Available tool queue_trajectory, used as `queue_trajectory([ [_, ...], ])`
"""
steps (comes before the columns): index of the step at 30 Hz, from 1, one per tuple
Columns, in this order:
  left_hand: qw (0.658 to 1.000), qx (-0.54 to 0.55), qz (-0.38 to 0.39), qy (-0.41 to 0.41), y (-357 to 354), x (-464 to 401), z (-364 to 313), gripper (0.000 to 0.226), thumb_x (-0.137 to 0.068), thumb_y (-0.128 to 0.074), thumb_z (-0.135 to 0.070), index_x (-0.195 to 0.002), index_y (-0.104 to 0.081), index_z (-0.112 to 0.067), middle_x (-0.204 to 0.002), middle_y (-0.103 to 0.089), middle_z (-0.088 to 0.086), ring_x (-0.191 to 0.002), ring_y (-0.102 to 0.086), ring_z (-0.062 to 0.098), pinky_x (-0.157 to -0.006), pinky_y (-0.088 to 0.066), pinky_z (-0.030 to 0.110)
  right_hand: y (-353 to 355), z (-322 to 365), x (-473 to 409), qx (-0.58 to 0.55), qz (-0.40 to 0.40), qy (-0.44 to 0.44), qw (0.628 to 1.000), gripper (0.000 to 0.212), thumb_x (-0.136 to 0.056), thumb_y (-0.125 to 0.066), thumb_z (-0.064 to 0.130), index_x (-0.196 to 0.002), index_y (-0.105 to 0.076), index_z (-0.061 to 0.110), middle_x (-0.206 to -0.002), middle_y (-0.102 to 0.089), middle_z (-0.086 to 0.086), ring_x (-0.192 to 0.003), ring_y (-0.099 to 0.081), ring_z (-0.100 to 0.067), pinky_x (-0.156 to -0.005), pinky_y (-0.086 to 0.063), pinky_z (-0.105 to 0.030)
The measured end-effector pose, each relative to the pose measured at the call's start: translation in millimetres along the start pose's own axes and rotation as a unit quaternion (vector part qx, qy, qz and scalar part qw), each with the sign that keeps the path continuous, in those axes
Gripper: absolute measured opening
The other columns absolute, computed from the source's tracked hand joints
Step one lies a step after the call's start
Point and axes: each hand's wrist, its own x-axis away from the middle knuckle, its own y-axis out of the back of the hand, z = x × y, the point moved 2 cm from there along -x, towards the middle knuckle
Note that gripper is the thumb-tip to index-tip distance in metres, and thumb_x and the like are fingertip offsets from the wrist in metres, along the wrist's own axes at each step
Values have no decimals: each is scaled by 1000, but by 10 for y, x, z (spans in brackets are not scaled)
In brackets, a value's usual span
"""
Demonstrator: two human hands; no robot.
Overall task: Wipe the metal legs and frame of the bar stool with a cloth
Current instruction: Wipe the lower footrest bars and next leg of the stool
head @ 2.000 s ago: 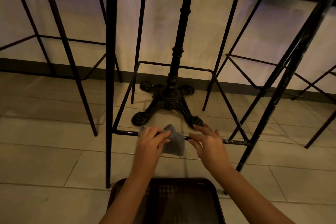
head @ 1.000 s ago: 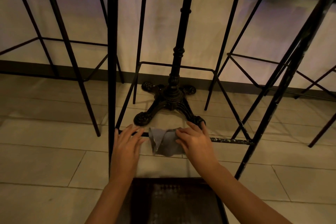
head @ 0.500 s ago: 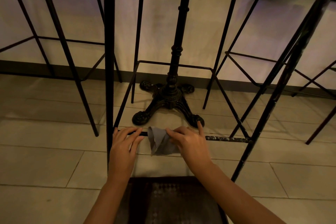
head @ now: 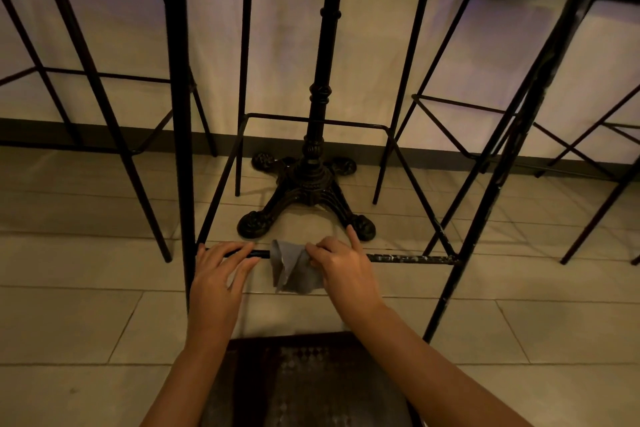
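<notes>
Grey soft cloth (head: 294,269) draped over the thin black metal footrest bar (head: 408,258) of the bar stool, low near the tiled floor (head: 69,322), between both hands. Right hand (head: 346,270): fingers curled, pinching the cloth against the bar, probably to rub along it. Left hand (head: 220,274): fingers nearly straight and apart, resting on the bar beside the upright black leg (head: 181,114), seemingly to steady the frame. No container in view, so no contents to report.
</notes>
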Motion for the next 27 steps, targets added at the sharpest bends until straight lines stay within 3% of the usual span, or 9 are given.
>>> queue_trajectory([
  [4, 1000, 0, -8, 2, -8, -1, -10, 17, -81, -66, -9, -97, -71, -7, -99, -65, 4, -96, -53, 8, -111, -10, 14, 116, -122, 67, 22, -9, -2, 1000, 35, -52, -81, -2, -83, -72, 14, -70, -65, -2, -58, -63, -17, -99, -28, -59],
  [8, 1000, -9, -2, 6, -9, 2, -46, 23, -83, -63, -25, -99, -71, -10, -99, -65, 3, -97, -56, 14, -112, -9, 17, 198, -367, 174, 50, -9, -14, 999, 40, -52, -81, -2, -88, -73, 13, -74, -68, -2, -63, -66, -18, -99, -26, -61],
  [12, 1000, -8, 28, -6, -72, 26, -121, 38, -83, -56, -43, -104, -69, -14, -104, -64, 0, -105, -49, 7, -112, -15, 33, 158, -321, 142, 50, 5, -20, 999, 42, -48, -83, -2, -86, -72, 11, -69, -65, -4, -60, -64, -19, -97, -31, -56],
  [15, 998, 11, 44, -34, -153, 31, -179, 42, -84, -44, -44, -106, -68, -17, -106, -62, -4, -103, -46, 0, -113, -13, 24, 80, -179, 118, 26, 24, -17, 999, 53, -52, -84, 4, -101, -70, 17, -75, -67, -4, -64, -66, -21, -93, -39, -56],
  [20, 998, 12, 39, -39, -146, 26, -170, 42, -87, -41, -43, -108, -67, -16, -105, -62, -3, -103, -47, 1, -112, -10, 16, 85, -206, 110, 13, 11, -10, 1000, 47, -53, -84, 5, -96, -71, 20, -80, -71, -2, -67, -67, -21, -91, -38, -60],
  [27, 999, 19, 31, -33, -174, 58, -169, 46, -87, -42, -47, -109, -66, -15, -105, -61, -3, -103, -49, 5, -112, -13, 23, 180, -427, 249, 27, -4, -24, 999, 45, -56, -84, 9, -98, -71, 18, -86, -71, -3, -76, -68, -22, -97, -27, -60],
])
